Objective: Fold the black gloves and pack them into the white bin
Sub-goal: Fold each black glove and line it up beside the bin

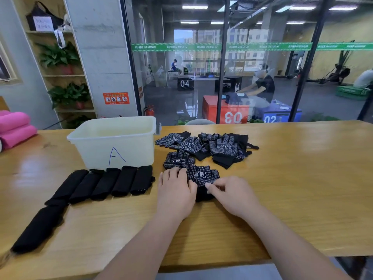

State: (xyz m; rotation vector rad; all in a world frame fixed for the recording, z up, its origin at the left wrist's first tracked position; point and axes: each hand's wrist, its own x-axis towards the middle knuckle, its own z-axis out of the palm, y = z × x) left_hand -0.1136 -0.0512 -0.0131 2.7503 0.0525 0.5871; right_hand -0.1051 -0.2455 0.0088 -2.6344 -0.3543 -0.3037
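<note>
Touching the fingers (214, 186), black glove (203, 175)

You're in gym, at wooden counter (302, 178) beside training floor. Ahead of you: glass wall (262, 27) with green strip (201, 46) reading MAXIMUM. Behind glass: dark floor (169, 100), big numbered boxes: black 04 (185, 83), red 03 (232, 116), blue 02 (282, 116). People (264, 85) seated among them, strip lights (194, 6) overhead. On your left: pink rolled mats (14, 128), shelf with potted plants (60, 57), concrete pillar (101, 57), fire extinguisher (150, 111) at its foot.
</note>
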